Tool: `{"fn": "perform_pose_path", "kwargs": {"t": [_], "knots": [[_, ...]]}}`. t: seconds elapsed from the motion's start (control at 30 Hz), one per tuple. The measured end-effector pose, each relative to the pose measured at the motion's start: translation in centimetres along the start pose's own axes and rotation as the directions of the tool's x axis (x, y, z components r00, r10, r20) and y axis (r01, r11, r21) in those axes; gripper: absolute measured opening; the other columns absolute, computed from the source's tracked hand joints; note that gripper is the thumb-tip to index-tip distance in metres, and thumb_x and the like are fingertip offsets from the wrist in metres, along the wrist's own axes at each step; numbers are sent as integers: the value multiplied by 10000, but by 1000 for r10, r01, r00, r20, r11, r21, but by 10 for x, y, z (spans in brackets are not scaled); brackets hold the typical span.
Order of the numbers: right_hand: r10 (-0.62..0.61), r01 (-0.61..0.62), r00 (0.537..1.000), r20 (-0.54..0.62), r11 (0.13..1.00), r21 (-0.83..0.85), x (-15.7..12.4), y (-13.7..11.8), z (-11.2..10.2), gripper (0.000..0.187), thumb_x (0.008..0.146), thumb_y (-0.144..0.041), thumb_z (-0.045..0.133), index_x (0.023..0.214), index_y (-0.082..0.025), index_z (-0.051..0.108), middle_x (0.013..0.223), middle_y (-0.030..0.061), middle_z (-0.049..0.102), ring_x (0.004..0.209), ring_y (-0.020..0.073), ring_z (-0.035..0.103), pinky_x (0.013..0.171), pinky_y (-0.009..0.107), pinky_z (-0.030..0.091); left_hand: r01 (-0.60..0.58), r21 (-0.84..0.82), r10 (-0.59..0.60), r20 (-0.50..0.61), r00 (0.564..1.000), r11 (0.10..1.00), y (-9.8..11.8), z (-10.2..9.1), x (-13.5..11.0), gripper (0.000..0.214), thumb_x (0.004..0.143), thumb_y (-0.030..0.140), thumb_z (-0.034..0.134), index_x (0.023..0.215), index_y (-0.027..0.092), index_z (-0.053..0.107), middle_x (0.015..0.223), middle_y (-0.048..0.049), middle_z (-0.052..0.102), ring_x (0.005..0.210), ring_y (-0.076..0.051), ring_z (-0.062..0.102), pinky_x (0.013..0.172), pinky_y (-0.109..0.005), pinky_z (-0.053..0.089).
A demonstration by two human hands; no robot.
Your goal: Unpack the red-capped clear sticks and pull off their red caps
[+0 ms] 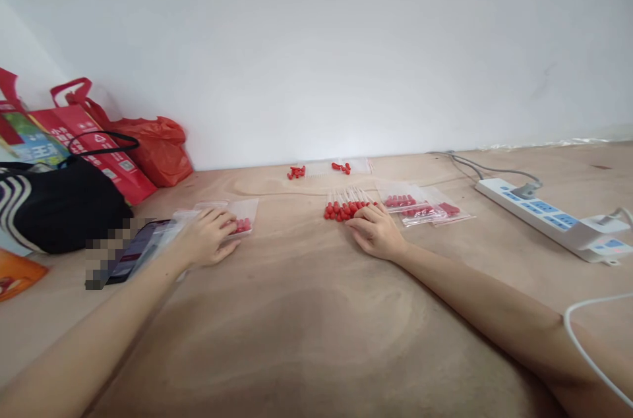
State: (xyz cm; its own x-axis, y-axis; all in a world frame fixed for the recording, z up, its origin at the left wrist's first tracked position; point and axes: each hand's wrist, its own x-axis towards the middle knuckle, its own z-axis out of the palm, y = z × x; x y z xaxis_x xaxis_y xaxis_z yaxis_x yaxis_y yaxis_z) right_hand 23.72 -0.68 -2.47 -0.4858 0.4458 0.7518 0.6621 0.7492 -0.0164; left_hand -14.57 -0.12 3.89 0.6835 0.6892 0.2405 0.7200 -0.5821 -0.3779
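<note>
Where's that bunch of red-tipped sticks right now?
In the head view, the bunch of red-tipped sticks lies just right of centre on the wooden table, at the right hand, left of the clear bags holding red pieces.

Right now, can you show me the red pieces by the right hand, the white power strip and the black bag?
Red pieces (341,209): head view, on the red ends.
White power strip (542,211): head view, on its socket face.
Black bag (66,210): head view, on its dark side.
</note>
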Motion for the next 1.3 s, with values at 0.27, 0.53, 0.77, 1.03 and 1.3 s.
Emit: {"fn": "perform_pose_path", "kwargs": {"t": [0.27,0.53,0.77,1.03,1.3], "knots": [[4,-3,999,33,1000,-2,2,-1,-1,168,735,-159,491,839,-181,621,797,41,573,742,153,461,698,317,300,167,-252,-169,16,986,953,0,24,10,295,804,264,326,860,235,614,973,-81,635,853,-227,589,745,-349,441],[-8,8,999,35,1000,-1,3,-1,0,164,742,-166,486,826,-180,626,755,36,583,744,157,441,698,317,289,133,-165,-146,-71,987,977,71,12,71,236,854,281,375,841,162,579,900,-104,630,853,-232,571,769,-354,412],[-2,2,999,51,1000,-5,4,-2,1,148,748,-175,490,803,-184,627,700,25,583,719,155,418,690,312,283,85,-401,-144,-118,983,912,133,0,84,177,806,278,480,676,168,530,803,-59,608,773,-196,560,719,-339,431],[12,-16,996,87,999,45,6,-9,4,116,763,-226,524,796,-198,632,704,19,583,715,148,423,671,307,271,56,-599,-218,-202,955,799,133,7,69,106,779,262,511,723,178,543,896,-61,603,888,-191,555,797,-326,442],[-15,13,994,110,1000,23,20,-22,21,173,765,-263,552,910,-217,635,826,31,600,797,158,447,687,316,258,127,-617,-249,-116,961,776,129,5,69,216,746,313,541,922,188,528,897,-39,616,819,-181,583,718,-295,463]]}}
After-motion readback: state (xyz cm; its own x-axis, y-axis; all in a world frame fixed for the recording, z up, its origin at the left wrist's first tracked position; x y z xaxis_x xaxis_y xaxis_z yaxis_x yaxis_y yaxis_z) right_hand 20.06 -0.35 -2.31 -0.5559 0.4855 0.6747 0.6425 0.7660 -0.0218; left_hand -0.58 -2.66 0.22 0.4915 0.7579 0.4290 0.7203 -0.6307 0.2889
